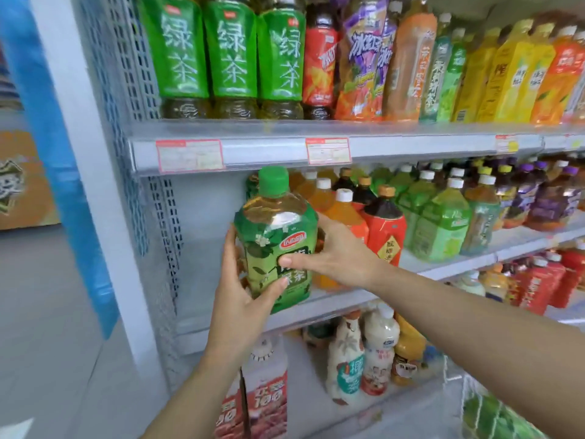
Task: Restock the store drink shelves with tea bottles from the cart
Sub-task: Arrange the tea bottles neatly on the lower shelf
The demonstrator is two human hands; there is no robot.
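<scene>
A large green tea bottle (274, 236) with a green cap and green label stands upright at the front left of the middle shelf (332, 307). My left hand (240, 299) grips its lower left side, thumb across the label. My right hand (335, 251) wraps around its right side, thumb on the label front. Another green-capped bottle is partly hidden right behind it. The wire cart (493, 410) shows at the bottom right corner with green bottles inside.
Green tea bottles (228, 55) and other drinks fill the top shelf. Orange, red and green bottles (440, 223) crowd the middle shelf to the right. Milk drinks (364, 359) stand on the lower shelf. A white shelf post (95, 185) and blue crate edge (63, 153) are on the left.
</scene>
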